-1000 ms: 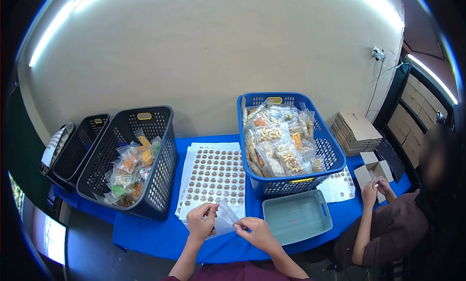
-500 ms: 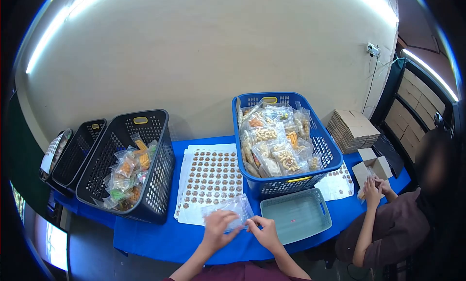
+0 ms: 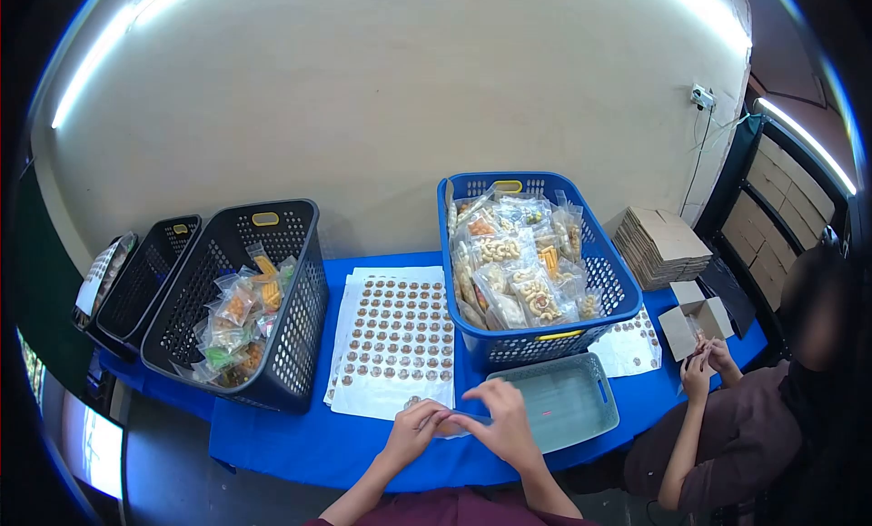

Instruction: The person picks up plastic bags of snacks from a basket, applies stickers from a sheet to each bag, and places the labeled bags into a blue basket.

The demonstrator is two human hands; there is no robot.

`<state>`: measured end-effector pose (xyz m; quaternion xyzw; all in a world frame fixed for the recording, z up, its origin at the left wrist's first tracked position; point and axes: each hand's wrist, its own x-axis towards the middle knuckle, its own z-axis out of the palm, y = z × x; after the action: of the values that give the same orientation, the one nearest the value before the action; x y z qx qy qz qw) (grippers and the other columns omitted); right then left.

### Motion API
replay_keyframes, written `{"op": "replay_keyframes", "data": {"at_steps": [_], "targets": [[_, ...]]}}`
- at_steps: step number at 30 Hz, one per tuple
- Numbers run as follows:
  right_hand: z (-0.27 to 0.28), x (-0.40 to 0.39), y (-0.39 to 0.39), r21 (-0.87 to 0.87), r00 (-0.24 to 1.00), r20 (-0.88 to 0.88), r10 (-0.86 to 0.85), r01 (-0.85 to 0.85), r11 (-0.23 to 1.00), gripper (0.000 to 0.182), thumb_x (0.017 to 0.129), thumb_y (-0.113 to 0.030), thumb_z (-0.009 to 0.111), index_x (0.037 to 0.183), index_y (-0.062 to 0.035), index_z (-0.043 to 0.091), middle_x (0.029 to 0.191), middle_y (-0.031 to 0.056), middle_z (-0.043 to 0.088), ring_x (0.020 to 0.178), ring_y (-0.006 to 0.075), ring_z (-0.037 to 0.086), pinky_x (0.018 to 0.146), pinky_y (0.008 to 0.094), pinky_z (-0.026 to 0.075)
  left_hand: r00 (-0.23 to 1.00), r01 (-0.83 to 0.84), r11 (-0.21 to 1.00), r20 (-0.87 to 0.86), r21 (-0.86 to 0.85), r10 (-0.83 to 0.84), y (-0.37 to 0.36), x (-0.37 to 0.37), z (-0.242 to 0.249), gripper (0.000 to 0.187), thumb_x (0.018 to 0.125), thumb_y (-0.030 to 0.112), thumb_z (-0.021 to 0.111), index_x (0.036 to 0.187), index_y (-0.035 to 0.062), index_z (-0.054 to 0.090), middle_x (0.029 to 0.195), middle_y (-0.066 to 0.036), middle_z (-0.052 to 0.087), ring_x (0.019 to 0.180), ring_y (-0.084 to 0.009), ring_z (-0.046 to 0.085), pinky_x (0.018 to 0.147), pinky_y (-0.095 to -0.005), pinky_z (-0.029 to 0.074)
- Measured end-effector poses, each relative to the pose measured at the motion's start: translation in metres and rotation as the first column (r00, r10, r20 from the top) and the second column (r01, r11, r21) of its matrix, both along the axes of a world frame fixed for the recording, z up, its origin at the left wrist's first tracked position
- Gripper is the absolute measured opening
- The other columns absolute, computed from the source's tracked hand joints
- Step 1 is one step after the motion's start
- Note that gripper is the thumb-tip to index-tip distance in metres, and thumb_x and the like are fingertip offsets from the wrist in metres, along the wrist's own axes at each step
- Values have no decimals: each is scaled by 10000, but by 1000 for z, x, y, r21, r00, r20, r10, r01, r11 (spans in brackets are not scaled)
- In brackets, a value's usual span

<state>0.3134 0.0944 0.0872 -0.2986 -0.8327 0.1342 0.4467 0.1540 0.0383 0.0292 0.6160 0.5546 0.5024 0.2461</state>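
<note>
My left hand (image 3: pixel 411 433) is closed on the left side of a small clear plastic bag (image 3: pixel 451 428), over the lower edge of a sticker sheet (image 3: pixel 396 330). At the bag's right side, my right hand (image 3: pixel 501 426) has its thumb against the plastic and its fingers raised and curved above it. The bag is partly hidden by both hands. Just right of my right hand lies a shallow grey-green tray (image 3: pixel 568 408). A blue basket (image 3: pixel 509 342) full of packed snack bags (image 3: pixel 513 253) stands behind the tray.
A dark basket (image 3: pixel 304 344) with snack bags stands left, beside another dark basket (image 3: pixel 136 290). At right, a co-worker's hands (image 3: pixel 704 362) hold something small near an open carton (image 3: pixel 695 322). Folded cartons (image 3: pixel 663 244) are stacked behind. More stickers (image 3: pixel 627 344) lie beside the blue basket.
The bag has gone from spread flat over the sticker sheet to mostly hidden between my hands. My left hand has closed and moved slightly lower; my right hand's fingers have lifted. The co-worker's hands have shifted slightly.
</note>
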Motion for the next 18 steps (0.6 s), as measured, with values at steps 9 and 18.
{"op": "replay_keyframes", "data": {"at_steps": [9, 18], "targets": [[-8, -21, -27, -329, 967, -67, 247, -255, 909, 198, 773, -119, 599, 679, 9, 481, 661, 117, 453, 561, 286, 482, 499, 355, 387, 943, -274, 937, -133, 217, 306, -7, -12, 37, 19, 698, 44, 603, 685, 34, 614, 647, -74, 596, 588, -221, 583, 530, -289, 444], [-44, -2, -28, -607, 883, -250, 398, -463, 646, 190, 790, -115, 601, 659, 10, 544, 623, 25, 480, 562, 99, 448, 510, 229, 347, 661, -728, 644, 491, 234, 568, -4, -108, 58, 306, 923, 196, 392, 660, 39, 404, 606, 21, 371, 572, -59, 337, 537, -213, 305]]}}
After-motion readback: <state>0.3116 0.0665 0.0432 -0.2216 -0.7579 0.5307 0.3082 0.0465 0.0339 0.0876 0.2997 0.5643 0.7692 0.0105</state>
